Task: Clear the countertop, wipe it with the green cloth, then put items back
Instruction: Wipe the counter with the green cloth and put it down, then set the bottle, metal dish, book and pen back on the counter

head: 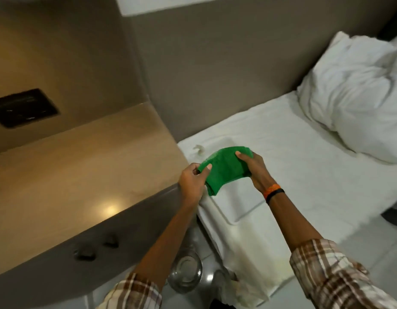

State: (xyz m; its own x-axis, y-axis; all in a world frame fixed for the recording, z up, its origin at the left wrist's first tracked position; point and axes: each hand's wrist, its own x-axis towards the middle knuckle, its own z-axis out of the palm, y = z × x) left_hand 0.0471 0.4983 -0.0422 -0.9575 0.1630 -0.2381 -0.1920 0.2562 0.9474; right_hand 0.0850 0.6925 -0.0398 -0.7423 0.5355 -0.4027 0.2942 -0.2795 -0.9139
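**Both hands hold the green cloth above the bed corner**

The left hand and the right hand both grip the green cloth near the centre of the frame. The left hand pinches the cloth's left edge between thumb and fingers. The right hand closes over the cloth's right side, thumb on top. The cloth is stretched between the two hands, and a folded portion hangs down below the left thumb. It is held in the air, over the near corner of the bed, just beside the right end of the countertop.

The right wrist carries an orange band and a black band, one just beside the other. Both forearms are bare, with plaid sleeves pushed up toward the elbows at the lower edge of the frame.

The countertop fills the left half of the frame. Its beige surface is glossy and shows a round light reflection near its front edge. A dark rectangular panel sits in the wall at the upper left.

A white pillow lies at the upper right, on the white sheet. A small white object, too blurred to identify, rests on the sheet above the cloth. A clear glass vessel stands on the floor at the lower centre, between the forearms.
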